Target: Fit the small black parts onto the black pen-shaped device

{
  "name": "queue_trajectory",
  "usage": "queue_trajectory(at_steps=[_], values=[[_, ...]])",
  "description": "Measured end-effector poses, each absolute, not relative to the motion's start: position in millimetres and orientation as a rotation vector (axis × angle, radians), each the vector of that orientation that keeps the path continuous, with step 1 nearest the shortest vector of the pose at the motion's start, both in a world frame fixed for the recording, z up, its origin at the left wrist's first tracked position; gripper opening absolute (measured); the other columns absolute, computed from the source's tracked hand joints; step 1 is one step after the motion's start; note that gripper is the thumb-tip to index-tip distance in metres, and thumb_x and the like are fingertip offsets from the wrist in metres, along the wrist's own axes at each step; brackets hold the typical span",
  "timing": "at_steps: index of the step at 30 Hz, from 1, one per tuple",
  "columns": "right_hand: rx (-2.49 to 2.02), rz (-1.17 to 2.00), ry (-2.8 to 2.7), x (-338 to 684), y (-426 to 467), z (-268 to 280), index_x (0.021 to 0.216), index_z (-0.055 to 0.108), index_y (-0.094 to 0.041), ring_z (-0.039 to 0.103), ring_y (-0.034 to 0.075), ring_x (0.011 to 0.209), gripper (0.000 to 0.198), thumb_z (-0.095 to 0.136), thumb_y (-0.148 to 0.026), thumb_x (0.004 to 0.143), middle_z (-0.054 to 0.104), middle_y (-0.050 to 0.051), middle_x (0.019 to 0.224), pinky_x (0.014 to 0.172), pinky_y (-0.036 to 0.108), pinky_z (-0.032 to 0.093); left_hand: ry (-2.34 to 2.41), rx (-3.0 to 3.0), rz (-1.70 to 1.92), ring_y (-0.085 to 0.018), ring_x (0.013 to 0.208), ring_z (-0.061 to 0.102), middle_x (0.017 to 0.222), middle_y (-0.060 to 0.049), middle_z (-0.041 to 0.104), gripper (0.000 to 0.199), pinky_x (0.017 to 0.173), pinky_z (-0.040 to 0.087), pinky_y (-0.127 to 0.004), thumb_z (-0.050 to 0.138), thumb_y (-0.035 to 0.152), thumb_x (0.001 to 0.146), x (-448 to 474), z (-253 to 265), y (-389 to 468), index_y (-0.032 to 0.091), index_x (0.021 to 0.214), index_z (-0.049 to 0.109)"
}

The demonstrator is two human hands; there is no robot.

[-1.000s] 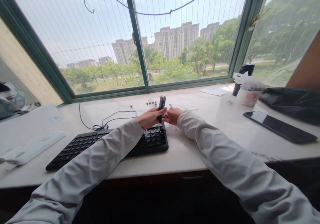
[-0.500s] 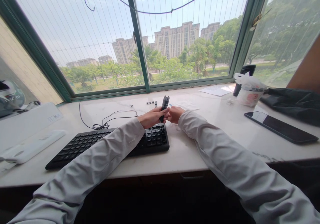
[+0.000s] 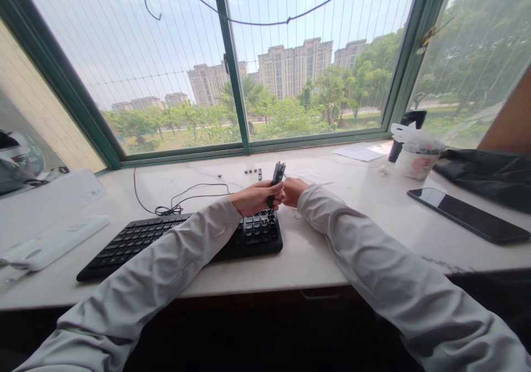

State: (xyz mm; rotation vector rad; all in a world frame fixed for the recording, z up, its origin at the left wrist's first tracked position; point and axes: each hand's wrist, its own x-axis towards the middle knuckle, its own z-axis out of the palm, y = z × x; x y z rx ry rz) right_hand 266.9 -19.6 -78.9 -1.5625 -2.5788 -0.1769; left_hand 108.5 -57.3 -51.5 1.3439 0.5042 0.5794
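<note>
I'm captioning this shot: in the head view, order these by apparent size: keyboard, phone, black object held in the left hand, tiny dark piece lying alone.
Largest to smallest, as seen:
1. Keyboard, though partly covered
2. Phone
3. Held black object
4. Tiny dark piece

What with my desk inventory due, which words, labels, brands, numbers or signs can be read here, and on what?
None reads with certainty.
Rounded object at far left: dark lettering, too blurred.
White box-like object: label, too small.
Keyboard: any key markings are too small.
Bagged cup: reddish print, too blurred to tell whether it includes words.
</note>
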Motion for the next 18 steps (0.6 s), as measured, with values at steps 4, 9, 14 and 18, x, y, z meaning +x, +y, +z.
queue_trajectory(at_steps=[4, 9, 14, 18], values=[[-1.555, -0.228, -2.603, 265.9, -21.3, -78.3, 0.096, 0.069, -0.021, 0.065, 0.022, 0.085, 0.037, 0.042, -0.045, 0.087, 0.070, 0.009, 0.094, 0.068, 0.027, 0.043, 0.568, 1.233, 0.627, -0.006, 0.057, 0.040, 0.070, 0.001, 0.042, 0.026, 0.055, 0.038, -0.020, 0.063, 0.034, 0.081, 109.4, -50.1, -57.5, 0.014, 0.076, 0.047], [-1.580, -0.232, -2.592, 264.6, -23.3, -76.4, 0.096, 0.070, -0.020, 0.065, 0.022, 0.086, 0.038, 0.042, -0.045, 0.088, 0.070, 0.010, 0.091, 0.069, 0.026, 0.043, 0.567, 1.224, 0.652, -0.007, 0.058, 0.041, 0.069, 0.001, 0.042, 0.027, 0.056, 0.038, -0.021, 0.062, 0.034, 0.081, 108.3, -50.6, -59.2, 0.013, 0.073, 0.048], [-1.566, -0.182, -2.559, 265.6, -24.0, -76.2, 0.094, 0.071, -0.019, 0.066, 0.023, 0.083, 0.043, 0.043, -0.051, 0.086, 0.071, 0.010, 0.086, 0.066, 0.027, 0.043, 0.471, 1.347, 0.632, -0.007, 0.058, 0.041, 0.070, 0.001, 0.044, 0.029, 0.056, 0.037, -0.021, 0.066, 0.036, 0.078, 106.2, -51.5, -58.0, 0.013, 0.073, 0.049], [-1.559, -0.208, -2.568, 264.7, -23.6, -76.5, 0.093, 0.071, -0.019, 0.066, 0.023, 0.082, 0.040, 0.044, -0.048, 0.087, 0.071, 0.010, 0.088, 0.068, 0.027, 0.043, 0.468, 1.409, 0.660, -0.007, 0.058, 0.040, 0.068, 0.001, 0.043, 0.030, 0.055, 0.037, -0.022, 0.066, 0.036, 0.078, 102.7, -50.6, -52.5, 0.013, 0.070, 0.048]])
